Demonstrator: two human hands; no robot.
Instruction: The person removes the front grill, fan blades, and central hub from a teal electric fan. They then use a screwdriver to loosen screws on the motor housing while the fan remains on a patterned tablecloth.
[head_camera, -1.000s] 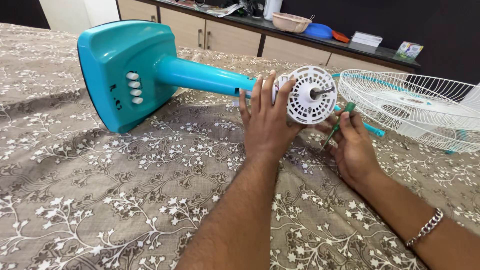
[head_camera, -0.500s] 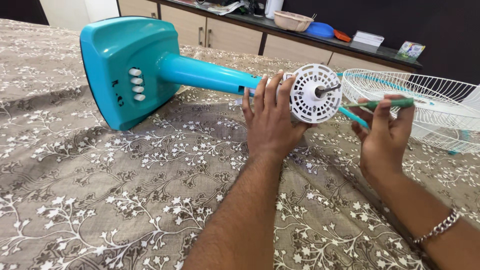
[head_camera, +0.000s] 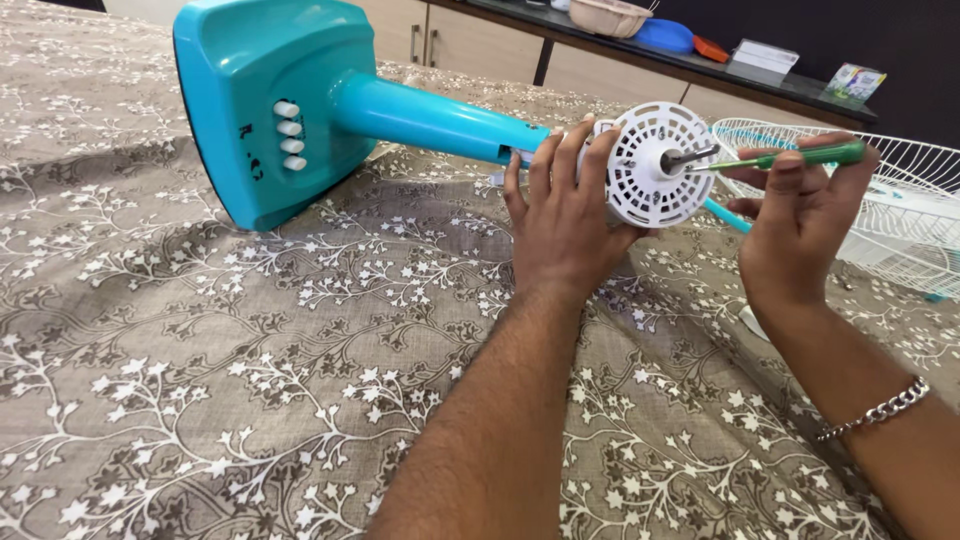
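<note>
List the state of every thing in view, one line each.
Teal plastic fan stand: lying on its side on the patterned cloth.
White round motor housing: bare, shaft exposed.
Green-handled screwdriver: level, tip at the housing.
White wire fan guard: detached, lying apart.
Left hand: gripping the housing.
Right hand: holding the screwdriver.

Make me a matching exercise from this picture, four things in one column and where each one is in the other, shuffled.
Things:
1. screwdriver
2. motor housing
3. fan base
4. wire guard

Places:
A. lying on the cloth at far right
B. gripped from behind by the left hand
C. on its side at upper left
D. pinched in the right hand, tip at the shaft

Pairs: 1-D, 2-B, 3-C, 4-A
</note>
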